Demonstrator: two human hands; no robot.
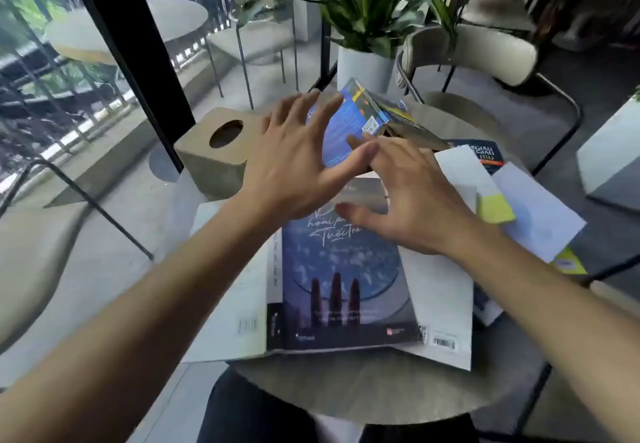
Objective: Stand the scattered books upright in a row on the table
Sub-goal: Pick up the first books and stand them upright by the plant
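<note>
A blue-covered book [341, 131] stands tilted at the far side of the small round table [381, 394], leaning against more books [405, 120] behind it. My left hand [294, 162] is spread with its fingers against the blue cover. My right hand [412, 197] hovers just right of it, fingers apart, index finger touching the cover's lower right. Flat in front lies a dark blue book [343, 290] with towers on its cover. White books [228, 283] lie under it, with more [540, 210] to the right.
A beige tissue box [218, 152] with a round hole stands at the table's far left. Behind the table is a potted plant in a white pot [363, 68] and a chair [485, 55]. A dark book [485, 155] lies at the far right.
</note>
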